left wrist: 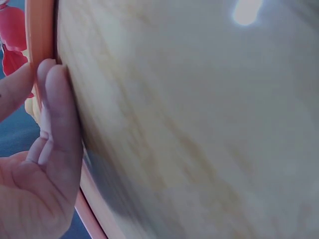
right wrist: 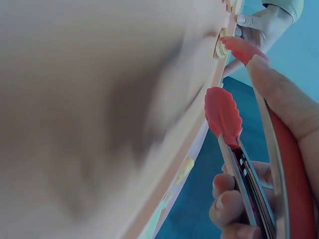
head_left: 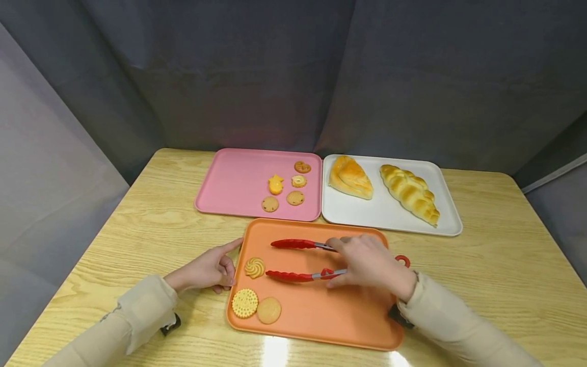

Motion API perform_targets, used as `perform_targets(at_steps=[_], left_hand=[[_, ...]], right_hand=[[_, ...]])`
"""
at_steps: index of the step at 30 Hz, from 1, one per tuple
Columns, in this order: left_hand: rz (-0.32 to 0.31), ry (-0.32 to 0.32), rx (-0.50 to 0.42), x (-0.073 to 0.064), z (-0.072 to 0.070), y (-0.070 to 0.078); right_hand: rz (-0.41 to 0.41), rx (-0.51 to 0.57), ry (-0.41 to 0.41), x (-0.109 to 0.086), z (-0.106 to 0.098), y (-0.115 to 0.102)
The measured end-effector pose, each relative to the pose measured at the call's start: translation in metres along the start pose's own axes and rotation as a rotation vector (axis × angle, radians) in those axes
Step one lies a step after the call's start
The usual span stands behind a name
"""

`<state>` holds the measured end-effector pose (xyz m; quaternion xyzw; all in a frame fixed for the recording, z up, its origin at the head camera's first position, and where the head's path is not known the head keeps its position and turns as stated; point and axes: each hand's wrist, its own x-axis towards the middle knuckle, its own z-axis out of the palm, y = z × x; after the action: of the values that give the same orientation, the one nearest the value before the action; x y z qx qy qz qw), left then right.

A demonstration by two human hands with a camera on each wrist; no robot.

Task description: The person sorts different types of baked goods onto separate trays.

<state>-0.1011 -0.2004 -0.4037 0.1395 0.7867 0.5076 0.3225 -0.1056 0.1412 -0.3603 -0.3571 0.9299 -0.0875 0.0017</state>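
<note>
Head view: the tongs (head_left: 293, 277), arms spread, are held over the orange tray (head_left: 330, 316), one tip just beside the swirl cookie (head_left: 255, 267) near the tray's left edge. Right hand (head_left: 367, 260): fingers clamped on the tongs. Left hand (head_left: 208, 267): one finger straight at that edge.

Left wrist view: fingers extended along the tray's side.

Right wrist view: thumb and fingers on opposite arms, a suitable hold; tongs probably light, springy; cookie probably light, brittle, best taken by its rim.

I can read no text, brand, number or sign: none on the red tongs (head_left: 293, 277) in my right hand (head_left: 367, 261), the near orange tray (head_left: 335, 316), the far-left pink tray (head_left: 234, 183) or the far-right white tray (head_left: 367, 213).
</note>
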Motion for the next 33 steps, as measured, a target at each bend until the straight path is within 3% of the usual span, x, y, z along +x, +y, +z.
perform_targets(at_steps=[11,33], left_hand=[[0.009,0.0,0.018,0.0,0.0,0.0],[0.006,0.005,-0.002,-0.001,0.0,0.002]], right_hand=[[-0.037,0.021,-0.053,0.011,0.002,-0.008],[-0.077,0.046,-0.068,0.026,0.008,-0.02]])
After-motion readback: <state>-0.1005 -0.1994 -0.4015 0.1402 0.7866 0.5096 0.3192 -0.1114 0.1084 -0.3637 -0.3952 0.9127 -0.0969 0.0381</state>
